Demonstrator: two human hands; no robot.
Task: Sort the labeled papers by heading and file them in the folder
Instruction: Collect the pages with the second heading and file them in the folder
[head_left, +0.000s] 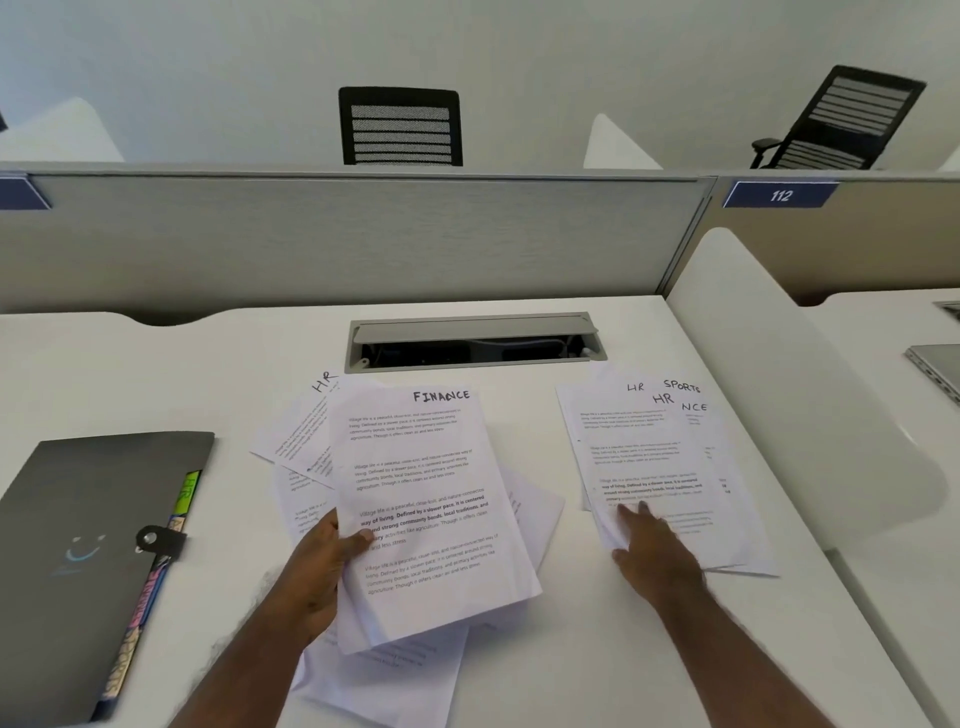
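My left hand (324, 558) grips a fanned bundle of printed papers (431, 519) by its left edge, thumb on top. The top sheet is headed FINANCE; a sheet headed HR sticks out behind at the upper left. More loose sheets lie under the bundle on the desk. To the right lies a second pile of papers (660, 457) with headings HR, SPORTS and part of FINANCE showing. My right hand (649, 551) rests flat on that pile's lower left corner, fingers straight. A dark grey folder (98, 519) with coloured index tabs lies closed at the left.
A cable tray (475, 340) with a raised lid is set into the white desk (571, 649) behind the papers. A grey partition stands at the back, a white divider (789, 374) at the right. A laptop edge (935, 364) shows far right.
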